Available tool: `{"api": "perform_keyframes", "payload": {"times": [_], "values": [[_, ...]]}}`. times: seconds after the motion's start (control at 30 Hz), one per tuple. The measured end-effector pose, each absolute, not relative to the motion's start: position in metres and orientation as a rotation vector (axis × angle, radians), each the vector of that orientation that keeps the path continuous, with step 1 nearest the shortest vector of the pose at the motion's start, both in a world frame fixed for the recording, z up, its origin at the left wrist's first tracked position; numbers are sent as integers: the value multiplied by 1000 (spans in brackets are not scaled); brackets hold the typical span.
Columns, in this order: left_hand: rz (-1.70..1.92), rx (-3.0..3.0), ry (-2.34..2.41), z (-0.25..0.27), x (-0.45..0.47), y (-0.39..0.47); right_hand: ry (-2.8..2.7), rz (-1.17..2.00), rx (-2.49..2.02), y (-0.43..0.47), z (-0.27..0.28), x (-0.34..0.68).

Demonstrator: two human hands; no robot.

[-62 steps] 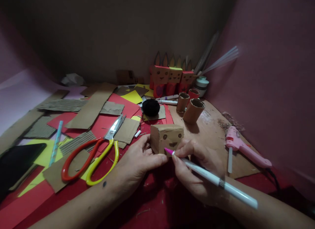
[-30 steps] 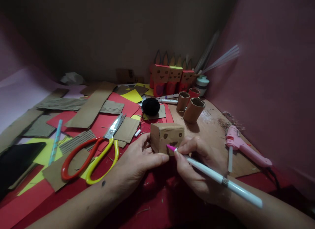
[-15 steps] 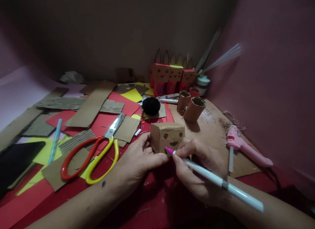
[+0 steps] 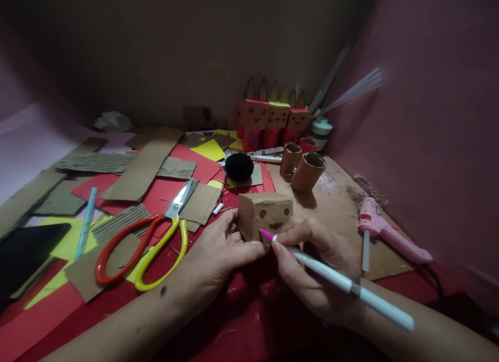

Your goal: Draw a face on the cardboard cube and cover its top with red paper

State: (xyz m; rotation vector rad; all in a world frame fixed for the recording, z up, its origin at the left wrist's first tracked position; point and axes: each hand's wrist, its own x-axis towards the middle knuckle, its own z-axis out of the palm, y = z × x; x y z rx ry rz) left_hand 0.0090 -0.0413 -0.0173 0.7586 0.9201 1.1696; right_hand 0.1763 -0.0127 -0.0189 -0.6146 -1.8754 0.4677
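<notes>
A small cardboard box [image 4: 246, 216] with two drawn eyes and a mouth on its front is held upright near the middle of the view. My left hand [image 4: 224, 245] is closed around its left side and lower edge, the thumb along the bottom of the face. Pinched in my right hand [image 4: 315, 263] is a white marker [image 4: 327, 273] with a magenta tip. That tip is at the lower left of the drawn face; whether it touches the cardboard I cannot tell. The marker's barrel slants down to the right over my wrist.
Scissors [image 4: 173, 216] with red and yellow handles lie left of my hands among cardboard strips [image 4: 146, 167] and coloured paper. Behind the box are black yarn [image 4: 239, 167], cardboard tubes [image 4: 309, 172] and several box-headed figures [image 4: 256, 115]. A pink glue gun [image 4: 390, 232] lies right.
The marker tip has shifted slightly up and left on the front of the box. My left hand and the box have hardly moved.
</notes>
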Motion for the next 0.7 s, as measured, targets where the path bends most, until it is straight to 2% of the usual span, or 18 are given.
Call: {"api": "perform_keyframes", "payload": {"times": [0.7], "values": [[1153,762,932,-19,8,-42,-1885,490,-657,-12,-20,178]]}}
